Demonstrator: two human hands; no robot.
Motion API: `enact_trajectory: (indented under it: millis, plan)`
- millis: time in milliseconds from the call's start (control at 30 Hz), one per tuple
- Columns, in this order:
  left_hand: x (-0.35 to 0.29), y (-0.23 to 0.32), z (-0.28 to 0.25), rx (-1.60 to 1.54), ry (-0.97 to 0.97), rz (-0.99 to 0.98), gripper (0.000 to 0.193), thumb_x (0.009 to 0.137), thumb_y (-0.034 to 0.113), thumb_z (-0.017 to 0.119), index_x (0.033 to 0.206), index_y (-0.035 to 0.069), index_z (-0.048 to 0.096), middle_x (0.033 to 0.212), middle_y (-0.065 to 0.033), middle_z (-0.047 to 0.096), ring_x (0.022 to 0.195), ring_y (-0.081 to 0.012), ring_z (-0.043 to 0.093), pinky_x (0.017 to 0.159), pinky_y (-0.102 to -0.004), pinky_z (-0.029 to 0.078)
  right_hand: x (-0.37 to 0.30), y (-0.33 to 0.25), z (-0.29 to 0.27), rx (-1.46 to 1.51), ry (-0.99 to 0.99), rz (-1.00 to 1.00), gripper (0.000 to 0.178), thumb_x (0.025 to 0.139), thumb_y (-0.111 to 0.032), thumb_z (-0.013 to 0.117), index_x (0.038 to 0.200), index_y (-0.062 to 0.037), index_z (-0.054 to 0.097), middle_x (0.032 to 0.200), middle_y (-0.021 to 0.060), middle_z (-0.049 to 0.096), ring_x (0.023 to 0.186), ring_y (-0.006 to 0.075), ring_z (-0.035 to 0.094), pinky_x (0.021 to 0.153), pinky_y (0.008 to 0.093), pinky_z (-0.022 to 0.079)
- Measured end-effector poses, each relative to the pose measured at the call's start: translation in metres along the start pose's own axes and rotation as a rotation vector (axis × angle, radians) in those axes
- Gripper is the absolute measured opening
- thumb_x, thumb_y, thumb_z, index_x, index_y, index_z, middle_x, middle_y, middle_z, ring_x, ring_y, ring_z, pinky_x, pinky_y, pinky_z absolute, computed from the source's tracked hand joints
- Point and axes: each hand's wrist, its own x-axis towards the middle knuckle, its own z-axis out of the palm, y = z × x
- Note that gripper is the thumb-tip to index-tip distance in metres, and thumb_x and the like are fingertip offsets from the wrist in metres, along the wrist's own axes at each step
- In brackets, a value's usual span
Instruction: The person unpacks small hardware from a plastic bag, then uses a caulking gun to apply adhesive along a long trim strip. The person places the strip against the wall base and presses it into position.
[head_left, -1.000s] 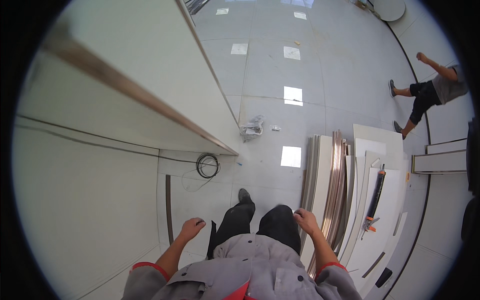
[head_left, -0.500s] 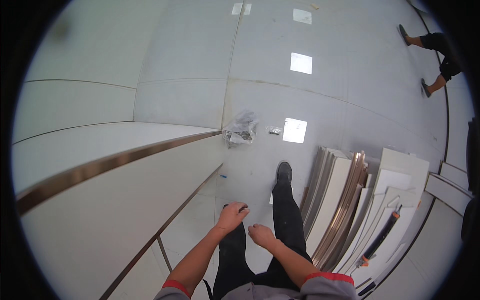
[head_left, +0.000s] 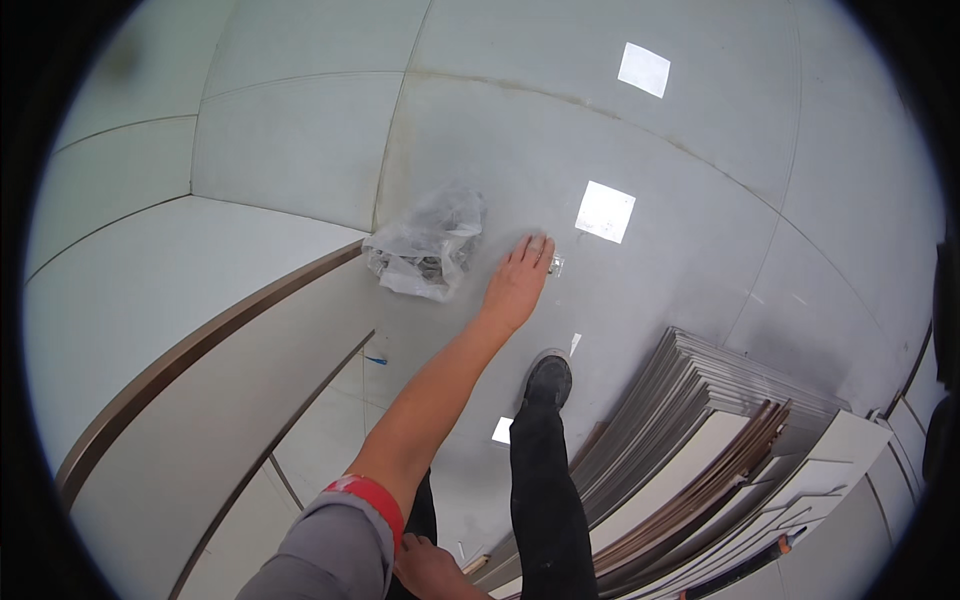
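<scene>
Your left hand (head_left: 515,283) is out in front of you at floor level, back of the hand up, its fingers long and close together, slightly bent toward the tips. Just at those fingertips, on the right side, lies a small, clear, shiny plastic packet (head_left: 557,266) on the pale grey tiled floor (head_left: 690,280). Your fingers cover part of it; your thumb is hidden, so I cannot tell whether you have it pinched or are only touching it.

Your right hand (head_left: 430,570) is low and close to your body, beside your left leg and well apart from the packet. Its fingers look partly curled, but your palm is turned out of sight, and I cannot tell whether it holds anything.

To the left of your left hand, near it but not touching, sits a crumpled, translucent plastic bag (head_left: 428,250) with greyish contents. Your dark right shoe (head_left: 548,380) is planted nearer to you than the packet. Over to your right is a stack of long white and grey panels (head_left: 640,440) with coppery brown strips (head_left: 715,455) among them, and a black caulking gun with orange parts (head_left: 745,563) at its near right edge.
</scene>
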Motion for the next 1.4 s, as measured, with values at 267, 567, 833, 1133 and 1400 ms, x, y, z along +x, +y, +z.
enact_trajectory:
  millis: [267, 567, 833, 1133, 1400]
  plan:
    - [-0.021, 0.007, 0.012, -0.135, -0.281, -0.120, 0.022, 0.083, 0.009, 0.062, 0.105, 0.008, 0.057, 0.094, -0.0128, 0.059, 0.091, -0.0350, 0.061, 0.079, -0.0464, 0.049, 0.017, -0.007, -0.023, 0.105, 0.025, 0.016, 0.024, 0.090, -0.024, 0.065, 0.103, -0.0044, 0.059, 0.091, 0.0132, 0.060, 0.082, 0.0309, 0.066, 0.063, 0.0396, 0.058]
    - [-0.076, -0.061, -0.086, -0.010, 0.048, -0.568, 0.043, 0.084, 0.029, 0.071, 0.116, 0.004, 0.057, 0.107, -0.0151, 0.064, 0.089, -0.0366, 0.067, 0.073, -0.0480, 0.055, 0.031, -0.020, -0.054, 0.207, 0.060, 0.045, 0.032, 0.090, -0.024, 0.067, 0.114, -0.0060, 0.058, 0.101, 0.0130, 0.062, 0.092, 0.0318, 0.066, 0.072, 0.0452, 0.057]
    - [-0.076, -0.049, -0.040, -0.064, -0.333, -0.568, 0.021, 0.085, 0.018, 0.058, 0.100, 0.004, 0.057, 0.095, -0.0201, 0.069, 0.091, -0.0399, 0.066, 0.076, -0.0511, 0.054, 0.036, -0.022, -0.019, 0.141, 0.079, 0.058, 0.024, 0.090, -0.023, 0.064, 0.104, -0.0040, 0.061, 0.097, 0.0146, 0.063, 0.089, 0.0340, 0.066, 0.072, 0.0441, 0.057]
    - [-0.221, -0.025, -0.139, -0.313, -0.519, -0.358, 0.028, 0.085, 0.017, 0.054, 0.110, 0.010, 0.062, 0.100, -0.0180, 0.069, 0.095, -0.0403, 0.065, 0.083, -0.0519, 0.051, 0.049, -0.022, 0.097, 0.003, -0.042, 0.038, 0.030, 0.092, -0.028, 0.059, 0.107, -0.0021, 0.063, 0.101, 0.0195, 0.067, 0.090, 0.0398, 0.068, 0.076, 0.0512, 0.056]
    - [-0.430, -0.064, -0.217, -0.326, -0.851, -0.262, 0.036, 0.085, 0.020, 0.056, 0.120, 0.018, 0.064, 0.103, -0.0159, 0.069, 0.097, -0.0388, 0.065, 0.084, -0.0486, 0.052, 0.056, -0.007, 0.260, -0.102, -0.056, -0.049, 0.024, 0.091, -0.022, 0.057, 0.103, -0.0028, 0.063, 0.094, 0.0199, 0.067, 0.082, 0.0374, 0.069, 0.071, 0.0490, 0.057]
